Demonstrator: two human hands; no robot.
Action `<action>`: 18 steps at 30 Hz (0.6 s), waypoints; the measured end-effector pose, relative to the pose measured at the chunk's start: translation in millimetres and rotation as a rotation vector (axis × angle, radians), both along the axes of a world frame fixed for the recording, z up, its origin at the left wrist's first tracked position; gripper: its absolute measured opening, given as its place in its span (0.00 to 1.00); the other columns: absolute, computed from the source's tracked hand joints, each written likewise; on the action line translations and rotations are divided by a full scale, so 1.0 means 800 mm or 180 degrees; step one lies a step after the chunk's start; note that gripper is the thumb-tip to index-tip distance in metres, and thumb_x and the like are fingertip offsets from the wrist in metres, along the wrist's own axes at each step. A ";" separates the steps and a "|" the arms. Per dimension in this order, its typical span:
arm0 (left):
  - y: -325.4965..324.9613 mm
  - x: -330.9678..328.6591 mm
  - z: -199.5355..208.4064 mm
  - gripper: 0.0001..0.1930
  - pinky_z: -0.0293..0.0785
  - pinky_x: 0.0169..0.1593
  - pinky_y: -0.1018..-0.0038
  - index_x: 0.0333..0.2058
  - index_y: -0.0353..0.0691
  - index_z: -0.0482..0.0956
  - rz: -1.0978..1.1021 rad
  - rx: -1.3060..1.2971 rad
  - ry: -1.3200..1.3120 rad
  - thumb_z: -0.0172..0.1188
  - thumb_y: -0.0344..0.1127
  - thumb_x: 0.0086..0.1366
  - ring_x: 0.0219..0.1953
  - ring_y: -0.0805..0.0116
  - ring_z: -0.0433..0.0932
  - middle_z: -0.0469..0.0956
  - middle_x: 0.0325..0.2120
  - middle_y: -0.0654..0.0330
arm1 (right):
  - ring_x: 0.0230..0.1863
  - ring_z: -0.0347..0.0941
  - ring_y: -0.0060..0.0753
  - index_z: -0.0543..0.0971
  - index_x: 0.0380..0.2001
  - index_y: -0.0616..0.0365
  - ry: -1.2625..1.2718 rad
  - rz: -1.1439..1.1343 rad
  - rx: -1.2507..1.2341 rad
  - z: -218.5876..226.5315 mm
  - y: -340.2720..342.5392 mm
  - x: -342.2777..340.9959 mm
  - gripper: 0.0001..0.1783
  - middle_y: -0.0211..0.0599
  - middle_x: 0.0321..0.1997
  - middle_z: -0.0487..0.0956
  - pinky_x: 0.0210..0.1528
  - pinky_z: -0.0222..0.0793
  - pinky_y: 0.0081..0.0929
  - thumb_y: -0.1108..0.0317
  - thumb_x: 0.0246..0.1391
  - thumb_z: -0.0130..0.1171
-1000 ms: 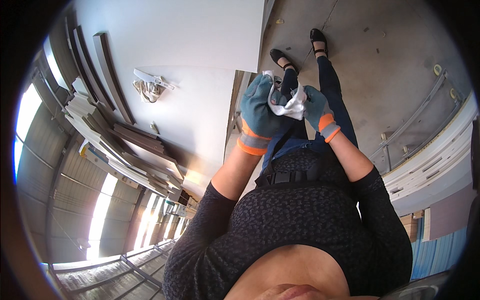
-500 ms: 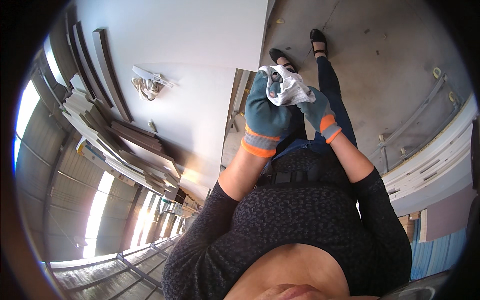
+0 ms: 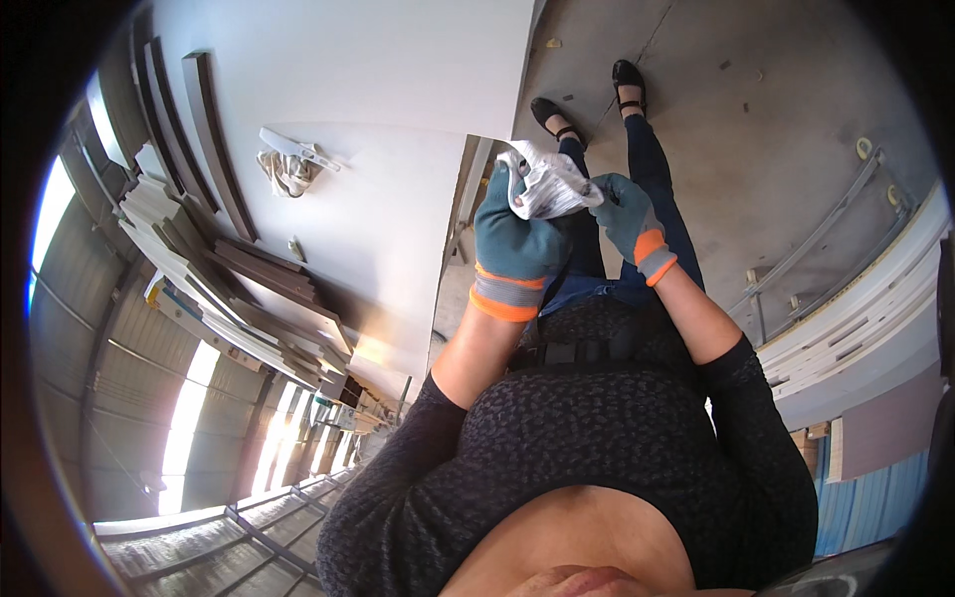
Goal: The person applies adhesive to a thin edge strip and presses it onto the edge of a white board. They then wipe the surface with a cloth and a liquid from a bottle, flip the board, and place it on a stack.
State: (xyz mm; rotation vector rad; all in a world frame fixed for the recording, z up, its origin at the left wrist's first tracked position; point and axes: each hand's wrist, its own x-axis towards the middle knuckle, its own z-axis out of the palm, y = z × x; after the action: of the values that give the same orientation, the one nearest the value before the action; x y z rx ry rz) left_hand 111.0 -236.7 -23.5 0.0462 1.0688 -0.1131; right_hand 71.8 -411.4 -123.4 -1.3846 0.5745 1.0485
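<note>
shifting leftward, the white cloth (image 3: 552,185) seems partly around the left hand (image 3: 514,237).

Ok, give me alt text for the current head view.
Gloved left hand and gloved right hand hold a crumpled white cloth. Leftward, a white work surface bears a pale tool over another cloth, beside long dark strips.

So our cloth (image 3: 553,189) is whitish w/ faint grey streaks, v crumpled, held up at approx 1 o'clock in our view. It bunches over our L hand (image 3: 519,234) at abt 7; our R hand (image 3: 627,217) pinches its end at 3ish.
</note>
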 end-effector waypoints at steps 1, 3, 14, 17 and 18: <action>0.000 -0.008 0.001 0.17 0.74 0.64 0.48 0.53 0.39 0.78 0.0058 -0.0163 -0.0021 0.56 0.46 0.76 0.53 0.51 0.79 0.80 0.49 0.53 | 0.29 0.71 0.18 0.83 0.42 0.58 0.0073 -0.0081 0.0052 -0.001 0.000 0.001 0.12 0.28 0.34 0.82 0.33 0.71 0.23 0.61 0.64 0.65; 0.011 -0.032 -0.008 0.17 0.73 0.64 0.47 0.53 0.40 0.78 0.0211 -0.0277 0.0058 0.56 0.46 0.76 0.53 0.51 0.79 0.80 0.49 0.53 | 0.28 0.70 0.17 0.83 0.41 0.58 0.0226 -0.0251 0.0155 0.001 0.000 0.004 0.09 0.26 0.33 0.81 0.31 0.70 0.21 0.64 0.64 0.65; 0.015 -0.072 -0.021 0.10 0.78 0.50 0.61 0.43 0.42 0.78 -0.0549 0.0889 0.0538 0.56 0.42 0.76 0.39 0.63 0.79 0.78 0.37 0.60 | 0.26 0.68 0.14 0.83 0.40 0.58 -0.0070 -0.0125 0.0066 0.028 0.009 0.027 0.10 0.23 0.30 0.79 0.28 0.67 0.20 0.63 0.64 0.65; -0.009 -0.042 0.026 0.08 0.78 0.39 0.70 0.36 0.41 0.78 -0.0801 0.1327 0.0563 0.58 0.37 0.74 0.27 0.71 0.76 0.74 0.25 0.67 | 0.26 0.68 0.14 0.83 0.40 0.58 -0.0276 -0.0062 0.0005 0.047 0.014 0.041 0.10 0.23 0.30 0.79 0.28 0.67 0.20 0.63 0.64 0.66; -0.011 -0.042 0.032 0.07 0.77 0.37 0.71 0.35 0.41 0.78 -0.0985 0.1530 0.0454 0.58 0.36 0.74 0.26 0.72 0.75 0.74 0.25 0.68 | 0.27 0.68 0.14 0.83 0.40 0.59 -0.0374 -0.0035 -0.0021 0.055 0.017 0.046 0.10 0.23 0.30 0.79 0.29 0.67 0.20 0.63 0.64 0.66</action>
State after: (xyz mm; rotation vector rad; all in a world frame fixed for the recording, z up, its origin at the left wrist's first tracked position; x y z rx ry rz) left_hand 77.5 -245.1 2.1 0.6463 1.2067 -0.1374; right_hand 108.9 -398.0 -79.8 -1.4369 0.4989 0.9502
